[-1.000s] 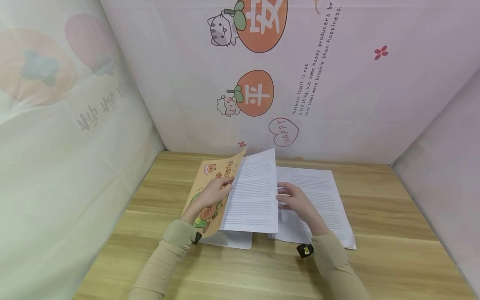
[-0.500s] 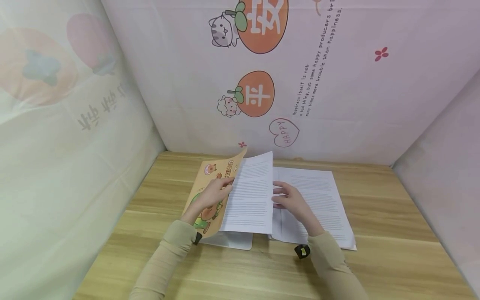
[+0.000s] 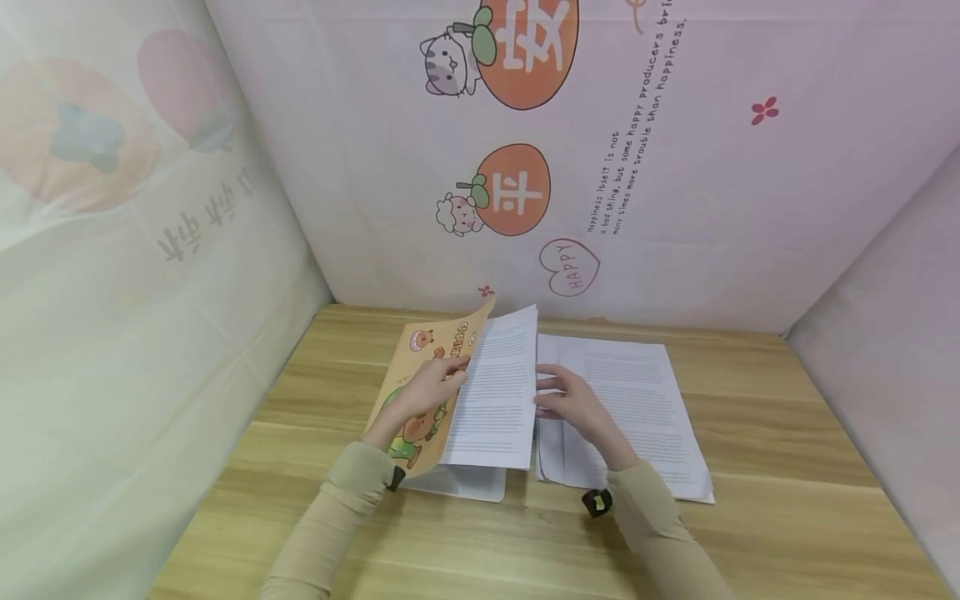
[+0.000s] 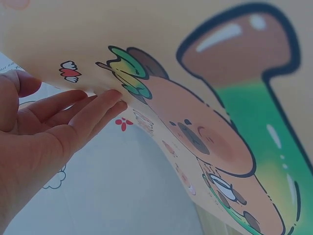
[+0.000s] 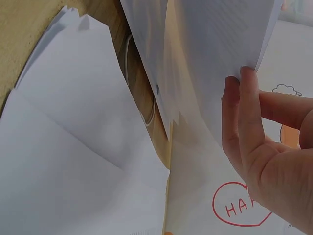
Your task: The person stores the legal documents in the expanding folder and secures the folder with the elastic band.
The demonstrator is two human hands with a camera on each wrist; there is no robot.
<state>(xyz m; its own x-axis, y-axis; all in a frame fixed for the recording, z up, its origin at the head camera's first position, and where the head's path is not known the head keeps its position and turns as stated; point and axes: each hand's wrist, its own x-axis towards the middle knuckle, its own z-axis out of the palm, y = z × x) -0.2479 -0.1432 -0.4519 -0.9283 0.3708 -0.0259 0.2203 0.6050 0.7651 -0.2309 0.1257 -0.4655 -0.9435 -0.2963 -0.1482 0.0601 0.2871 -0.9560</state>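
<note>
Only the right-wrist view shows the printed sheets [image 3: 491, 408] from behind, and the uneven corners of the loose stack [image 3: 648, 408] lying right on the wooden table [image 3: 525, 550]. The sheets stand partly inside the orange folder [image 3: 418, 427], between raised cover [image 3: 442, 335] and pale leaf [image 3: 476, 486]; the cover hides their left side. The right hand [image 3: 573, 404] pinches their right edge; the left hand [image 3: 426, 389] touches the cover, fingers nearly straight, thumb apart.

Folder [image 3: 420, 354]: smooth, thin, bendy cover. Sheets [image 3: 495, 392] projecting from folder: smooth matt paper. Paper stack [image 3: 637, 392] right of folder: matt, smooth. Worktop [image 3: 517, 550] beneath folder: wood-grained, soft sheen. Backdrop [image 3: 697, 208] behind folder: matt cloth, faintly creased.
</note>
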